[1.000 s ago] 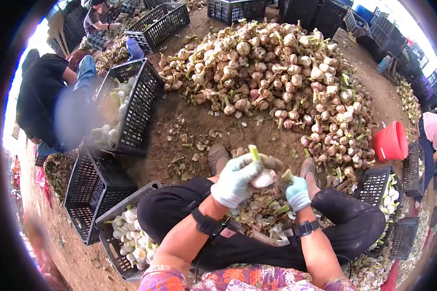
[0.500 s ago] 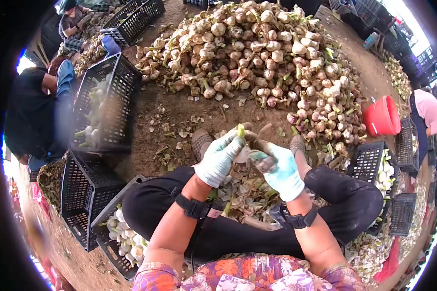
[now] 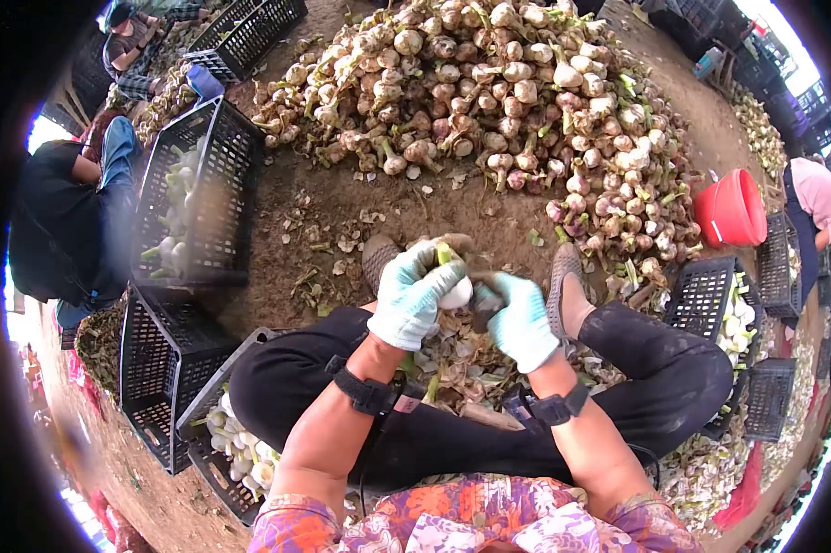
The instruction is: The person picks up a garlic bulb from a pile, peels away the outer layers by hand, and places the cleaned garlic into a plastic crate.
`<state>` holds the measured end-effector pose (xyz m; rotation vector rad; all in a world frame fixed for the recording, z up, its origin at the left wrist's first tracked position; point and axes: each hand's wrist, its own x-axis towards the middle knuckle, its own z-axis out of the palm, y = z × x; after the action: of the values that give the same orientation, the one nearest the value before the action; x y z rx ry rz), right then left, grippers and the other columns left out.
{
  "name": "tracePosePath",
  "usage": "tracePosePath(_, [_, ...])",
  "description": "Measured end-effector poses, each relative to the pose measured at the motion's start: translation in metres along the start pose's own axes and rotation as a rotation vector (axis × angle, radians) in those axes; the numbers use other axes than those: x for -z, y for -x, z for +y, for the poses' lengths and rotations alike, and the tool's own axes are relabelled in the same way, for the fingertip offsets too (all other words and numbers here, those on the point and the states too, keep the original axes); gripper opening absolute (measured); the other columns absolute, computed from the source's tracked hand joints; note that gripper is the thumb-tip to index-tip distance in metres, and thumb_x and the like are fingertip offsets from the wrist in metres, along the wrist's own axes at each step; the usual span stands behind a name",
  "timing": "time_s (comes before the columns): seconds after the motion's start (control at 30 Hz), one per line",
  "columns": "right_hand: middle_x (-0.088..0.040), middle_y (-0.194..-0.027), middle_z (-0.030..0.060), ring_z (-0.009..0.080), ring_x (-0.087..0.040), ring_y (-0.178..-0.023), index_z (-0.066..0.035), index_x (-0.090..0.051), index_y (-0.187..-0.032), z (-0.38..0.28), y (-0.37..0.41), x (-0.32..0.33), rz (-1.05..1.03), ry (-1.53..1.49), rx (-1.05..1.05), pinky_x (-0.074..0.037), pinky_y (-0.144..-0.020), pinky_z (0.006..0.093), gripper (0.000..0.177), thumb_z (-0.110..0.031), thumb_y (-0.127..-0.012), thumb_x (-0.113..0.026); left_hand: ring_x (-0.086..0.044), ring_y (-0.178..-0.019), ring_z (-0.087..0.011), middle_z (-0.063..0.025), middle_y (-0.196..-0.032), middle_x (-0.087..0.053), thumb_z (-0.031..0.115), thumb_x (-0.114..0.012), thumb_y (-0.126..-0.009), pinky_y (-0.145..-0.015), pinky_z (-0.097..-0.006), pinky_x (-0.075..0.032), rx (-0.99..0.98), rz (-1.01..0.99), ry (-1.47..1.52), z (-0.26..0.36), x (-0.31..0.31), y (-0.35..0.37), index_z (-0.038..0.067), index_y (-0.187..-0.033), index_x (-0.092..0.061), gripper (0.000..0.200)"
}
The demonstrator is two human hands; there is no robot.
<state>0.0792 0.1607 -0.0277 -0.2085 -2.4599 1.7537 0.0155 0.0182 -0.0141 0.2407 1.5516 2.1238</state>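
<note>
My left hand (image 3: 410,297), in a pale green-white glove, is closed around a garlic bulb (image 3: 456,294). The bulb's white side faces right, and its short green stem pokes up between the thumb and fingers. Close beside the bulb, my right hand (image 3: 523,324) has its gloved fingers curled in. Their tips look dark and soiled and are partly blurred; what they grip is hidden. Loose peelings and stem bits (image 3: 462,359) lie beneath both hands, between my legs.
A big heap of unpeeled garlic (image 3: 471,92) lies ahead. Black crates with white garlic stand at left (image 3: 229,198), lower left (image 3: 215,475) and right (image 3: 701,297). A red bucket (image 3: 731,210) sits right of the heap. Other people sit at left (image 3: 61,221) and right (image 3: 819,198).
My right hand has moved slightly down and left. The bulb's white side now shows more plainly in my left hand, and the brownish strip above the right fingers is out of sight.
</note>
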Motion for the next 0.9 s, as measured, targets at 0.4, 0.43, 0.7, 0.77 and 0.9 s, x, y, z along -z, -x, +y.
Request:
tracePosePath(0.4, [-0.061,-0.077,0.0052,0.0083,-0.051,-0.06,0.005,-0.053,-0.103,-0.027,-0.015,0.011,-0.309,-0.564,-0.319,-0.043,-0.053,0.0222,0.029,-0.003,-0.075,-0.054,-0.06,-0.08,-0.0233,-0.0177,-0.105,-0.056,0.023,-0.058,-0.081,-0.069,-0.0336,-0.051,-0.037,0.124,0.413,0.016,0.006,-0.009,0.0,-0.088,-0.056,0.023])
tracePosePath(0.43, [-0.059,-0.073,0.0035,0.0059,-0.047,-0.057,0.005,-0.054,-0.098,-0.033,-0.014,0.009,-0.275,-0.282,-0.14,-0.041,-0.051,0.0204,0.024,-0.002,-0.075,-0.053,-0.06,-0.08,-0.0229,-0.0174,-0.104,-0.057,0.024,-0.057,-0.082,-0.069,-0.0331,-0.051,0.002,0.088,0.462,0.012,0.009,-0.009,0.001,-0.088,-0.056,0.024])
tracePosePath(0.7, [-0.061,-0.076,0.0037,0.0192,-0.053,-0.059,-0.003,-0.061,-0.089,0.066,0.017,-0.007,-0.324,0.617,-0.022,-0.043,-0.055,0.0278,0.015,-0.007,-0.076,-0.054,-0.052,-0.097,-0.0341,-0.0153,-0.103,-0.056,0.039,-0.047,-0.085,-0.085,-0.0435,-0.042,-0.085,0.035,0.948,0.041,0.031,-0.013,0.007,-0.079,-0.058,0.034])
tracePosePath(0.77, [-0.062,-0.085,0.0057,0.0138,-0.051,-0.06,-0.002,-0.06,-0.097,0.059,0.015,-0.02,-0.227,0.106,0.003,-0.04,-0.054,0.0226,0.023,0.0,-0.076,-0.05,-0.051,-0.095,-0.0364,-0.0175,-0.103,-0.055,0.037,-0.048,-0.085,-0.085,-0.0465,-0.04,-0.015,0.118,1.027,0.044,0.029,-0.01,0.006,-0.078,-0.058,0.033])
tracePosePath(0.9, [-0.06,-0.085,0.0037,0.0075,-0.051,-0.069,0.001,-0.059,-0.101,0.049,-0.015,-0.009,-0.174,0.078,-0.117,-0.04,-0.06,0.0189,0.035,0.013,-0.074,-0.041,-0.051,-0.094,-0.0335,-0.016,-0.099,-0.055,0.033,-0.054,-0.082,-0.083,-0.0453,-0.04,-0.101,0.079,1.118,0.081,0.017,0.004,0.004,-0.081,-0.056,0.029])
